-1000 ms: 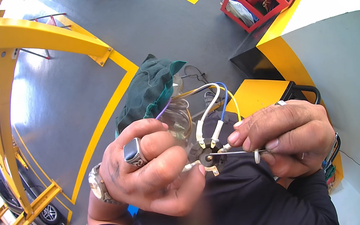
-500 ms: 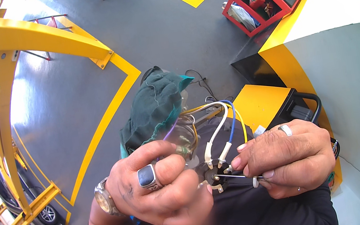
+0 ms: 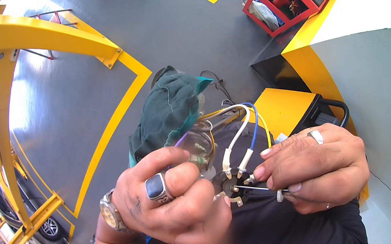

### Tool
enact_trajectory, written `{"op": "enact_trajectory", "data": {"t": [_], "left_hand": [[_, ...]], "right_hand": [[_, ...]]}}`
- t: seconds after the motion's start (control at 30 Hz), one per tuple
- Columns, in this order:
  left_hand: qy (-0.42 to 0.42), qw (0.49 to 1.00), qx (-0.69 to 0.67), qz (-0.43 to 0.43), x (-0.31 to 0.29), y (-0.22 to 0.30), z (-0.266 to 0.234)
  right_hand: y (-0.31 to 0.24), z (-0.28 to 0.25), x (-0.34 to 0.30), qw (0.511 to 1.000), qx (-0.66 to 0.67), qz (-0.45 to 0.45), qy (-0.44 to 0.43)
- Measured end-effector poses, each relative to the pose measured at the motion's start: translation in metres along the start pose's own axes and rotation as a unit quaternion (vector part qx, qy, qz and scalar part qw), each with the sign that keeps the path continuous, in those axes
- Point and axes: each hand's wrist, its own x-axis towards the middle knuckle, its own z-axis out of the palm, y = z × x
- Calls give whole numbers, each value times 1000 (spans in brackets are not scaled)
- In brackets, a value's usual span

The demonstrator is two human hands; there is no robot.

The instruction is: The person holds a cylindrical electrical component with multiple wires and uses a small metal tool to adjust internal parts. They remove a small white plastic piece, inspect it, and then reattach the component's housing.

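Observation:
A round black part (image 3: 224, 185) with metal terminals sits between my hands, close to my dark shirt. My left hand (image 3: 179, 196), wearing a watch and a ring, is closed, with its fingertips against the part's left side. White wires (image 3: 239, 133) and a blue wire (image 3: 257, 125) run to sleeved connectors on its upper terminals. My right hand (image 3: 318, 169) pinches the end of a yellow wire (image 3: 266, 128) near the part's right edge. A thin pale rod (image 3: 259, 188) with a small white piece reaches from the right fingers to the part's middle.
A green cloth (image 3: 165, 109) lies over something just beyond my hands, with more wires beside it. Ahead right are a yellow-topped machine (image 3: 285, 110) and a red tool cart (image 3: 305, 10). A yellow lift frame (image 3: 44, 36) stands left, with a vehicle wheel (image 3: 49, 228) farther out.
My right hand has shifted slightly right and up, still pinching the wire end. My left hand keeps its grip, and the view has moved a little.

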Motion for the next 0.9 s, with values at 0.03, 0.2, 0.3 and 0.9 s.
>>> {"op": "enact_trajectory", "data": {"t": [0.03, 0.2, 0.3, 0.9], "left_hand": [[9, 1000, 0, 3, 0, 0, 0], [12, 999, 5, -47, -2, 5, 0], [15, 999, 5, -41, -2, 3, 2], [9, 1000, 24, -4, -3, 2, 0]], "right_hand": [[-1, -1, 1, 1000, -4, 0, -7], [-6, -1, 0, 1000, -19, -10, -23], [-9, 4, -2, 998, -57, -22, -30], [-13, 0, -1, 995, -86, -37, -44]]}}
